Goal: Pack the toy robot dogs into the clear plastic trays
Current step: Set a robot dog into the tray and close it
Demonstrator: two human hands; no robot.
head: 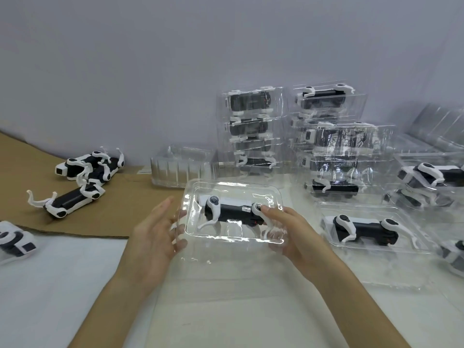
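Centre table, the clear tray (226, 238) has a toy robot dog (233, 213) lying on its side inside. At its nine o'clock, the left hand (150, 237), fingers straight and spread, touches the rim. At three o'clock the right hand (298, 234) grips the edge, thumb on the dog's hip. Further at three, another packed tray (371, 247). Ten o'clock: loose dogs (82, 172) on cardboard (125, 209). Twelve to one: stacks of packed trays (253, 126).

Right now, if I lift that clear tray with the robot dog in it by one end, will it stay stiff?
Probably not: the clear plastic tray looks thin, with a wavy rim, so it may bend. The toy robot dog lies in a moulded pocket, so it likely stays put, though its weight could sag the middle. The glossy plastic may slip.
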